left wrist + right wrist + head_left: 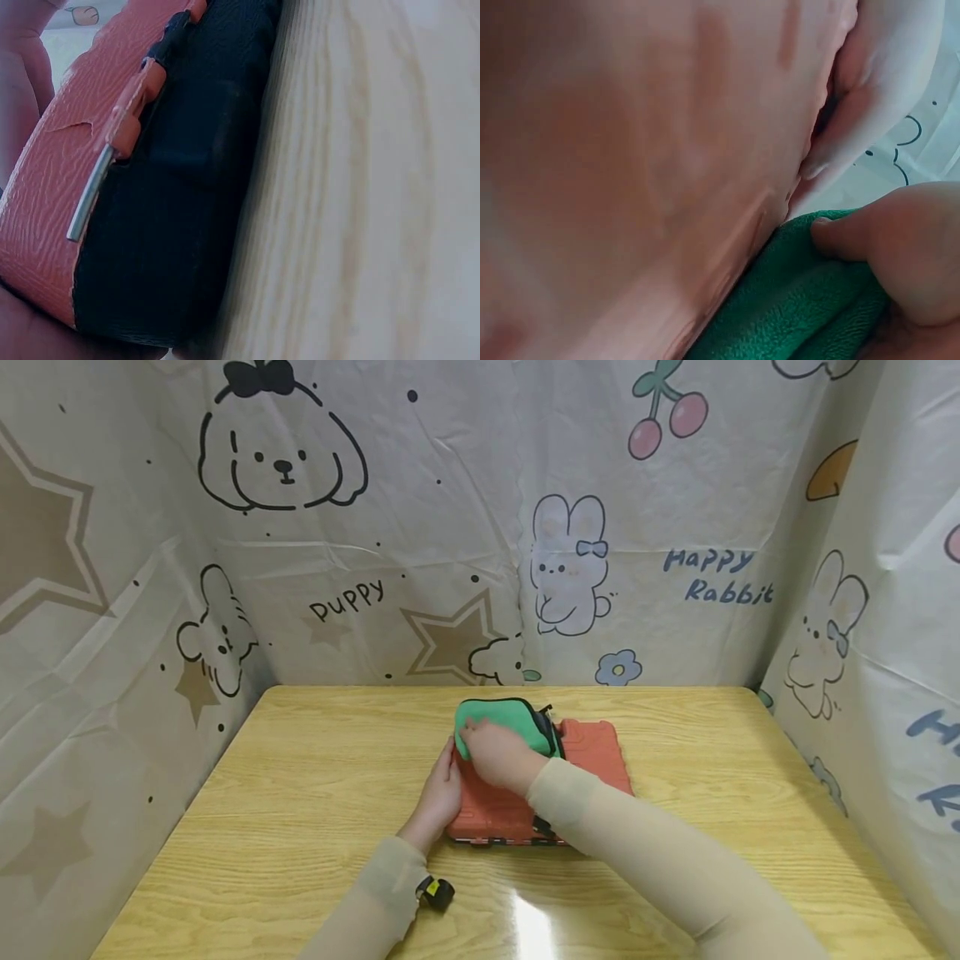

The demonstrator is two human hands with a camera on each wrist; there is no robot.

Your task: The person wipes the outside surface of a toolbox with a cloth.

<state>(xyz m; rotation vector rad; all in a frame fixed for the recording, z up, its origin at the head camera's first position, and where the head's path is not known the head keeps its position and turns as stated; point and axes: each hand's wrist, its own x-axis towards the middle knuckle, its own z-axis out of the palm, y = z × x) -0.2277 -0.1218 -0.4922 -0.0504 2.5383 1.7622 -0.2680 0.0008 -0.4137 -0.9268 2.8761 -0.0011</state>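
A red plastic case [596,752] with a black lower half lies on the table, its hinge side facing me. My left hand [438,797] holds the case by its left edge. In the left wrist view a metal hinge pin [91,193] shows along the seam, beside the black half [172,225]. On the far left part of the red top is a green plush cloth [510,714] with black edging. My right hand [498,756] grips this cloth against the case, and in the right wrist view its thumb [847,238] presses into the bunched fabric. The right forearm hides part of the case.
The wooden table [330,777] extends around the case on every side. A pale printed sheet [442,527] with cartoon animals closes off the back and both sides. A small black device [437,893] sits at the left wrist.
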